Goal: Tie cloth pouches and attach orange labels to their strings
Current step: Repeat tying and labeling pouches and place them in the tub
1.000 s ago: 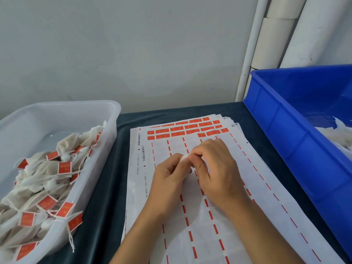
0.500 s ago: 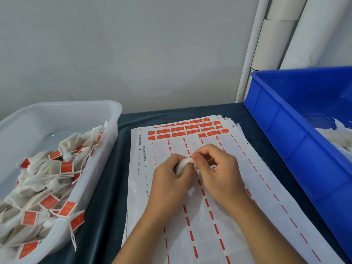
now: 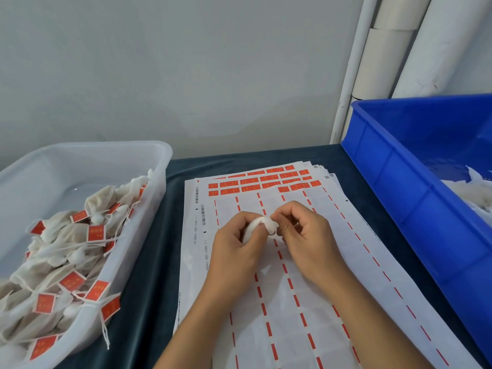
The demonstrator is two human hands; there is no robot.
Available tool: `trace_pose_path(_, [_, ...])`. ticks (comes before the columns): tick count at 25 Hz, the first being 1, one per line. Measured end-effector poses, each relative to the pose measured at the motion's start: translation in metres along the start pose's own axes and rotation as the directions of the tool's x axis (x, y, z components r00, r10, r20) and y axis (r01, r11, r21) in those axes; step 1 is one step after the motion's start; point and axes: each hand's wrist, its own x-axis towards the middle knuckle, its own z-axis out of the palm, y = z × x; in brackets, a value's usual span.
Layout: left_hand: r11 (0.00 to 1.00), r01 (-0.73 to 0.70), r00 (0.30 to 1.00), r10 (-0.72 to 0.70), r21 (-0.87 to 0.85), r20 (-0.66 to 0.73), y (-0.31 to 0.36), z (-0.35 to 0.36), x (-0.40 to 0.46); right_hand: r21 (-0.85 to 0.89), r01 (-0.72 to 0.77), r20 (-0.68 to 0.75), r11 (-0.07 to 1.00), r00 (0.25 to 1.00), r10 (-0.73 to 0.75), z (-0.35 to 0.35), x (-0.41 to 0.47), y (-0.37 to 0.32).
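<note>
A small white cloth pouch (image 3: 259, 227) sits bunched between both hands above the label sheets (image 3: 327, 241). My left hand (image 3: 234, 251) grips the pouch's body with curled fingers. My right hand (image 3: 306, 235) pinches the pouch's top end with fingertips. The string is too thin to make out. Rows of orange labels (image 3: 255, 182) remain at the far end of the top sheet; the rest of the sheet holds only empty backing with red dashes.
A translucent white tub (image 3: 159, 166) at the left holds several tied pouches with orange labels (image 3: 95, 233). A blue crate (image 3: 394, 187) at the right contains white cloth pouches (image 3: 468, 190). White pipes (image 3: 378, 62) stand at the back right. A dark cloth (image 3: 149, 262) covers the table.
The hands have drawn slightly apart, exposing more of the white pouch between them. My right hand's fingers have lifted and now pinch the pouch's end.
</note>
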Motion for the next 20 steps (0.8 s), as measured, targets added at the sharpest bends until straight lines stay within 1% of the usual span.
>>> trace_pose_path(2, [0.999, 0.047, 0.997, -0.048, -0.019, -0.067, -0.002, 0.000, 0.001, -0.070, 0.027, 0.033, 0.997, 0.999, -0.025, 0.004, -0.001, 0.000])
trace_pose_path(5, [0.996, 0.077, 0.991, -0.080, -0.039, -0.107, -0.003, 0.001, 0.002, -0.136, 0.080, 0.075, 0.987, 0.995, -0.070, 0.008, -0.002, 0.004])
trace_pose_path(12, [0.995, 0.077, 0.992, -0.083, -0.066, -0.093, -0.004, -0.001, 0.003, -0.275, 0.160, 0.078, 0.948, 0.987, -0.144, 0.010, -0.001, 0.012])
trace_pose_path(15, [0.994, 0.087, 0.992, -0.092, -0.060, -0.090, -0.005, 0.000, 0.003, -0.310, 0.157, 0.059, 0.938, 0.987, -0.146, 0.010, -0.002, 0.012])
trace_pose_path(17, [0.994, 0.100, 0.990, -0.104, -0.043, -0.099, -0.006, 0.000, 0.003, -0.294, 0.153, 0.048, 0.944, 0.988, -0.145, 0.009, -0.003, 0.011])
trace_pose_path(20, [0.992, 0.120, 0.987, -0.124, -0.042, -0.104, -0.006, 0.000, 0.003, -0.128, 0.127, 0.016, 0.984, 0.992, -0.126, 0.005, -0.005, 0.003])
